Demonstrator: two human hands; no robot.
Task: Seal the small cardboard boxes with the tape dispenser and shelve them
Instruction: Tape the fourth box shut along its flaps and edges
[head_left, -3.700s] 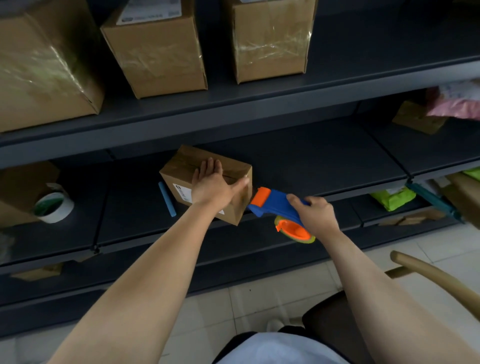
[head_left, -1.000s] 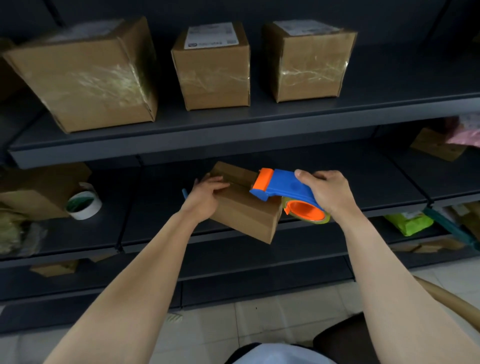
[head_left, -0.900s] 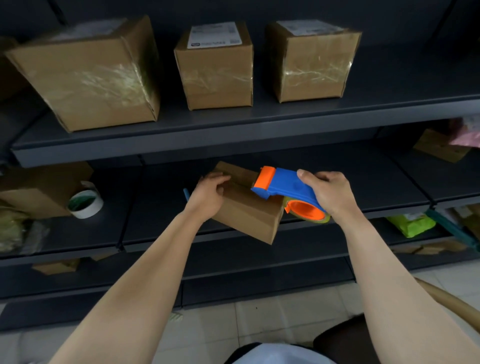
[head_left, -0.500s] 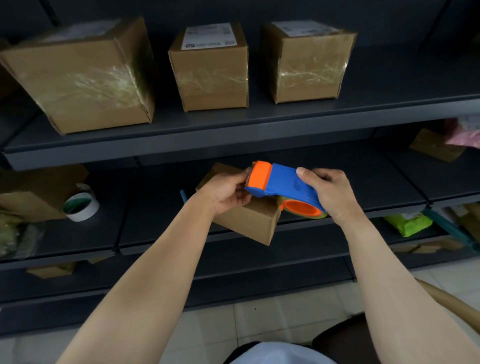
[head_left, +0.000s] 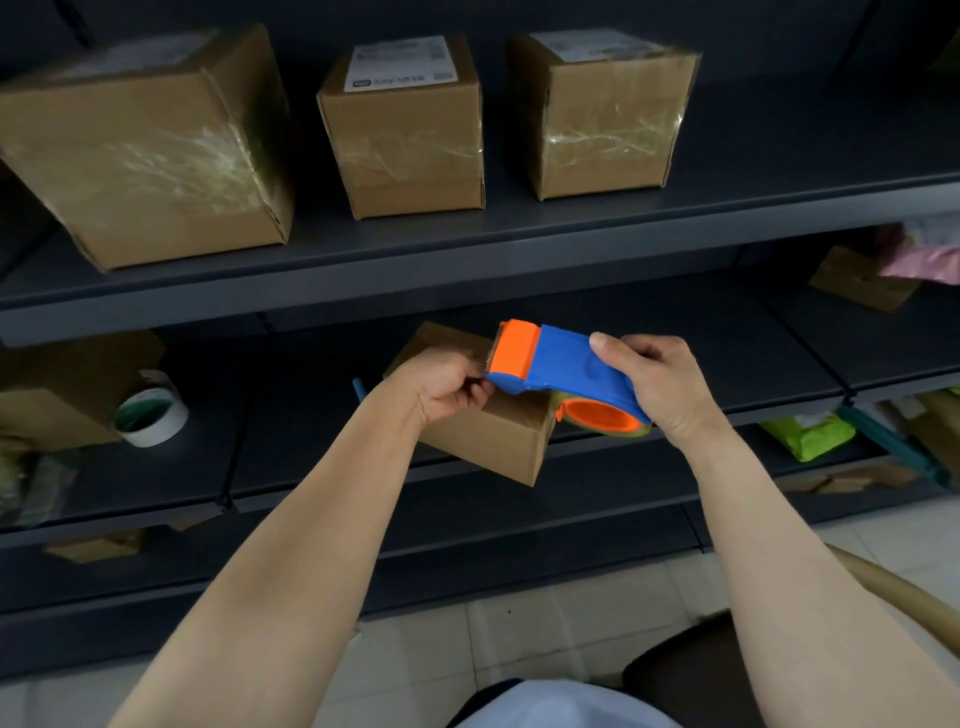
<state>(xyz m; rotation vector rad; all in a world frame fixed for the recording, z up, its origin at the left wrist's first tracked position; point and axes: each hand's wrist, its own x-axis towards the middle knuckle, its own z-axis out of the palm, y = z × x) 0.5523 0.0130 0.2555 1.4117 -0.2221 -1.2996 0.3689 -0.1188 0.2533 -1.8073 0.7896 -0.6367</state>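
Dark shelf (head_left: 571, 228) bears three taped cardboard boxes (head_left: 405, 130).

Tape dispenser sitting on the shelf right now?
No, the right hand grips the tape dispenser and holds it up by the small box, off the shelf.

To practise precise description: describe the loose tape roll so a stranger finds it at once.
Find the dark shelving, then the shelf under three taped boxes. At its left end, beside a brown box, sits the tape roll: the only round white thing, green inside.
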